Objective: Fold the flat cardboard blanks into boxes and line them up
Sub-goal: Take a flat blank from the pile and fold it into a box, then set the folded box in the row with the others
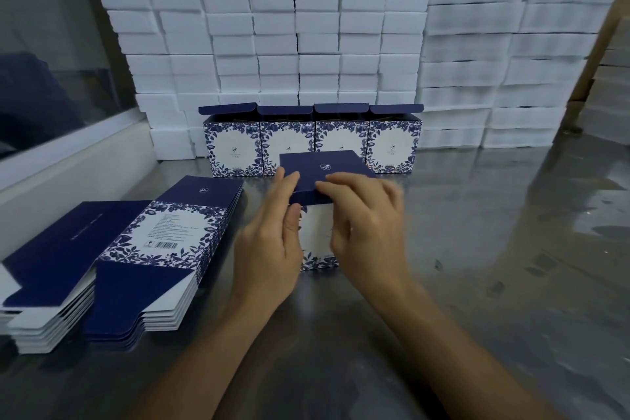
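beyond my fingers [296, 181] four boxes [312, 143] stand lined up; fingers of both hands pinching the fifth box's [324, 181] lid flap, blanks [150, 249] stacked left, plenty left.

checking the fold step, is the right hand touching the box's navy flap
Touching: the head view shows the right hand with fingertips on the navy flap of the box.

Steel table [477, 249] bears flat blanks [143, 249], folded boxes [312, 143], foam blocks [272, 44].

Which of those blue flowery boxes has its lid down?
The box in the hands, nearest the camera. Its dark blue flap lies folded over the top, while the four boxes in the row behind it stand with flaps raised.
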The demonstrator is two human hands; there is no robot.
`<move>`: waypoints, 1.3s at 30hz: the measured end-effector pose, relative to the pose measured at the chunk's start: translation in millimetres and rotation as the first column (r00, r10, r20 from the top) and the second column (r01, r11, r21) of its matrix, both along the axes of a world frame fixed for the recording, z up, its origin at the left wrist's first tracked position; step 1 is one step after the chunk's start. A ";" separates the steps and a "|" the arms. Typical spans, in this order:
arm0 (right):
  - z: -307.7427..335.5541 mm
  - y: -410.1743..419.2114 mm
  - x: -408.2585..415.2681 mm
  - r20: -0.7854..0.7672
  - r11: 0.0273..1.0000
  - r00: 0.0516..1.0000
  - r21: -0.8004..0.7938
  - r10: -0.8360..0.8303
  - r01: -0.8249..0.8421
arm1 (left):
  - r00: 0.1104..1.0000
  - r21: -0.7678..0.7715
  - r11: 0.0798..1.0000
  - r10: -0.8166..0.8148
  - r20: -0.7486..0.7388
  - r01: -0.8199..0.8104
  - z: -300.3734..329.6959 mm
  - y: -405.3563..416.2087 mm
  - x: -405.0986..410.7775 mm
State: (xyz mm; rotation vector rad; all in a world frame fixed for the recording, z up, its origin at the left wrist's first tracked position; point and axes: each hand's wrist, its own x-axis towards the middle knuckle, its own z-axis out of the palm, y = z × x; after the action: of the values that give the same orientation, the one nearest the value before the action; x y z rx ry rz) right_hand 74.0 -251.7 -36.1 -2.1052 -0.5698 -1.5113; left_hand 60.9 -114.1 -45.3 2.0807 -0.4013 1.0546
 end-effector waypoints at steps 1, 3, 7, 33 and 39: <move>-0.9 4.7 -1.3 -0.017 1.000 0.999 -0.007 0.029 -0.029 | 0.999 0.006 1.000 -0.018 -0.027 0.018 -1.0 -0.9 -0.5; -1.5 10.4 -2.3 -0.067 0.999 0.997 0.017 0.039 -0.038 | 0.996 0.022 0.999 -0.048 -0.070 0.050 -3.9 -1.0 0.7; 0.8 -1.0 4.7 -0.161 0.994 0.983 0.047 -0.092 0.101 | 0.971 0.194 0.976 -0.052 -0.234 0.099 -14.0 1.0 8.2; 20.7 -152.5 150.4 -0.646 0.902 0.680 -0.030 -0.346 0.431 | 0.870 0.391 0.916 0.267 -0.415 -0.094 -32.9 14.5 38.9; 31.0 -158.1 181.8 -0.718 0.944 0.657 0.000 -0.229 0.329 | 0.863 0.408 0.908 0.282 -0.419 -0.098 -32.8 13.4 38.7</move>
State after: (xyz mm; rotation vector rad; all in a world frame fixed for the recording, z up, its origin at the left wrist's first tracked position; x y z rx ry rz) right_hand 255.8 -409.9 -5.1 -2.5069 0.1565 -0.6937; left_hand 99.5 -100.7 -78.1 2.6770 -0.1512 0.5652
